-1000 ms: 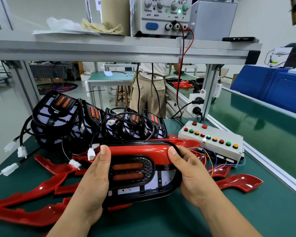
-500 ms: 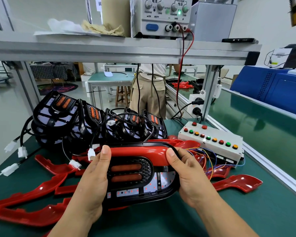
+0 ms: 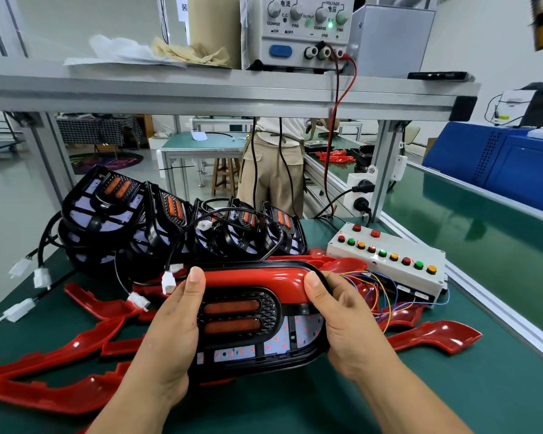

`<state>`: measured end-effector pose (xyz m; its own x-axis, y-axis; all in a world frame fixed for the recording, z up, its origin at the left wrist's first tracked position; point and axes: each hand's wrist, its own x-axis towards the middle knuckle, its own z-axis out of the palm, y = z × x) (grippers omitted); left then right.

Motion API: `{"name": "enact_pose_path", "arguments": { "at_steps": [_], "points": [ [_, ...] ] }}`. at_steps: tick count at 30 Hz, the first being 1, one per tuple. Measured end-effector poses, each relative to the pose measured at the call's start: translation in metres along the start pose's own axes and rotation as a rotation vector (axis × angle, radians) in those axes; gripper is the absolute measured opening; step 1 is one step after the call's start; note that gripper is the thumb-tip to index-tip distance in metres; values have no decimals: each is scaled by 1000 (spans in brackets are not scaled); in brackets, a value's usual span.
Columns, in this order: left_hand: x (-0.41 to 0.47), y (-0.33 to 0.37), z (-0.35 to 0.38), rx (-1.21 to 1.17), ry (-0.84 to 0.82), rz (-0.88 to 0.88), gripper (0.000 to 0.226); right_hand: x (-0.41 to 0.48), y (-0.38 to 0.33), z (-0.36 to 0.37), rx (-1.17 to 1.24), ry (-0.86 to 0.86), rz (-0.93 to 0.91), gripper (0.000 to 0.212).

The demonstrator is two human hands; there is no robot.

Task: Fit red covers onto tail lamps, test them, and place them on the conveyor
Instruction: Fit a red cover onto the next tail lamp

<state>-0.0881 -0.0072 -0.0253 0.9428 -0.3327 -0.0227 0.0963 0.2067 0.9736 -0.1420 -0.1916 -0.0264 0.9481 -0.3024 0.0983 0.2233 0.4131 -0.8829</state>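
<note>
the tail lamp [image 3: 257, 321] was low in the middle of the view over the green bench [image 3: 452, 399], face toward the camera; whether its lower edge touched the bench could not be told. the red cover [image 3: 257, 277] sat along its upper edge, inside the black rim. the left hand [image 3: 176, 327] gripped the lamp's nine o'clock end, fingers curled behind it and thumb pressed flat on the cover. the right hand [image 3: 342, 324] gripped the three o'clock end likewise, thumb tip on the cover's rounded corner.

from the lamp, bare bench lay open at four to six o'clock, out to the aluminium rail of the conveyor [image 3: 483, 233], whose green belt ran from three toward one o'clock. at seven to nine o'clock loose red covers [image 3: 60, 349] lay overlapping, with white connectors [image 3: 19, 311] near the bench's left edge. another red piece [image 3: 436, 336] lay at three o'clock, apart from the right hand. at eleven to twelve o'clock a row of tail lamps [image 3: 170, 220] stood on edge, leaning on one another, cables looped over them. at two o'clock a white button box [image 3: 386, 255] sat beside the rail, coloured wires spilling from it toward the lamp. overhead at twelve o'clock a metal shelf [image 3: 201, 89] carried a power supply [image 3: 295, 32] showing a green light, and crumpled cloths [image 3: 182, 53] beside it.
</note>
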Motion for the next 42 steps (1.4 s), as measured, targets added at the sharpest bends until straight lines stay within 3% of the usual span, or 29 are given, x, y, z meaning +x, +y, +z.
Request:
{"name": "enact_pose_path", "arguments": {
  "at_steps": [13, 17, 21, 25, 34, 42],
  "points": [
    [-2, -1, 1, 16, -27, 66, 68, 1, -3, -4, -44, -5, 21, 46],
    [-3, -2, 0, 79, -43, 78, 72, 1, -4, -5, -74, -13, 34, 71],
    [-6, 3, -3, 89, -82, 60, 87, 1, -3, -6, -61, -1, 22, 51],
    [-6, 5, -4, -53, -101, 62, 57, 0, -2, -4, -83, -6, -29, 56],
    [-5, 5, 1, -99, -59, 167, 53, -2, 0, -3, -100, -55, -11, 57],
    [-4, 3, 2, -112, -26, 157, 34, -3, 1, -2, -24, -83, 3, 52]
  ]
}}
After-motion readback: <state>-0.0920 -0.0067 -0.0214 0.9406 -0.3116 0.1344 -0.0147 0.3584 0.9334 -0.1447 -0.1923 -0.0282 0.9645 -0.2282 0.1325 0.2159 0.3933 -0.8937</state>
